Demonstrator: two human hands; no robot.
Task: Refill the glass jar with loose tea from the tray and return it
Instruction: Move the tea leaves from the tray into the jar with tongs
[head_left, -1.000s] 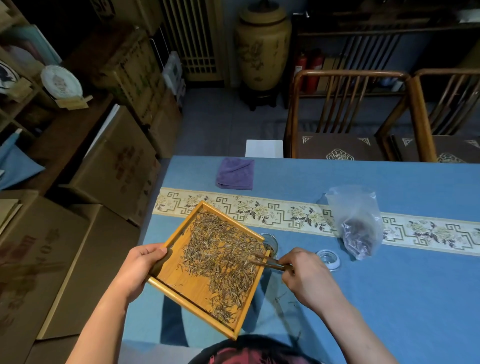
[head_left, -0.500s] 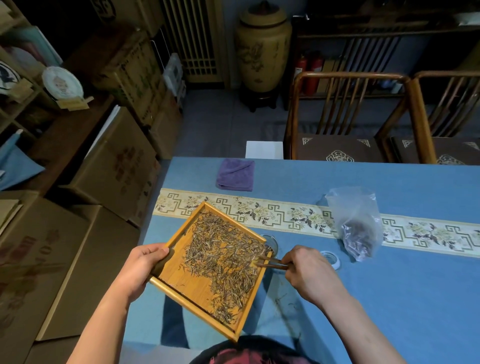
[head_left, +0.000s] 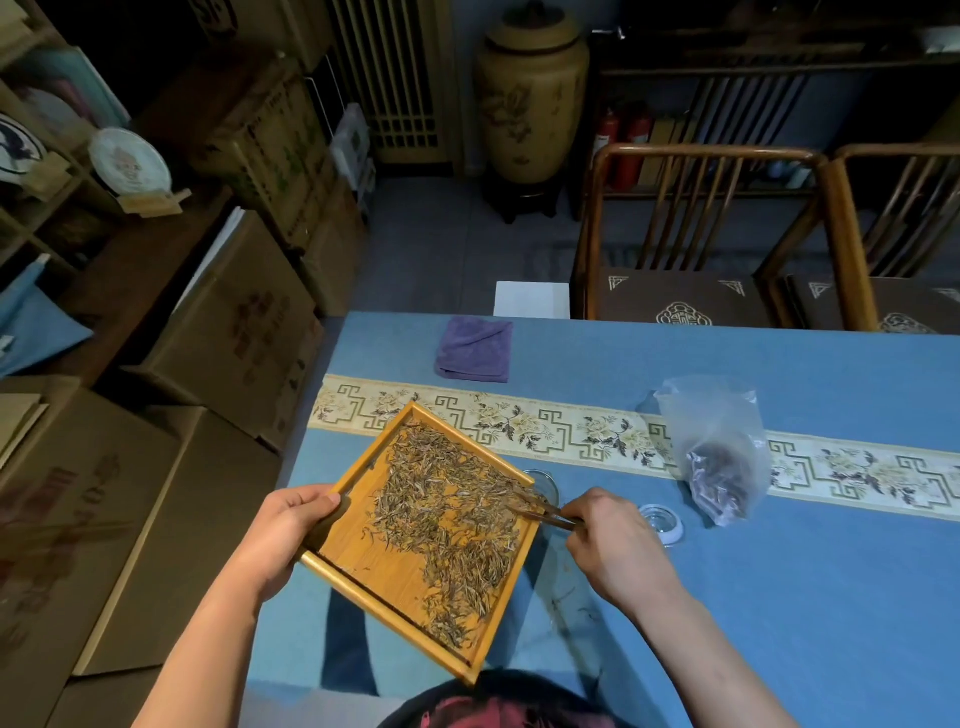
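A square bamboo tray (head_left: 363, 582) spread with loose tea (head_left: 447, 519) is lifted off the blue table, tilted. My left hand (head_left: 285, 525) grips its left edge, thumb on the rim. My right hand (head_left: 608, 540) pinches thin wooden tongs (head_left: 540, 512) whose tips reach into the tea at the tray's right corner. The glass jar (head_left: 545, 483) stands just behind that corner, mostly hidden by the tray. Its round lid (head_left: 662, 522) lies on the table to the right of my right hand.
A clear plastic bag (head_left: 719, 452) with dark tea lies on the patterned runner at the right. A folded purple cloth (head_left: 475, 349) sits near the far table edge. Wooden chairs (head_left: 691, 234) stand behind the table; cardboard boxes (head_left: 218, 332) crowd the floor at left.
The tong tips shift slightly along the tray's right corner in the tea. The tray and my left hand stay nearly still.
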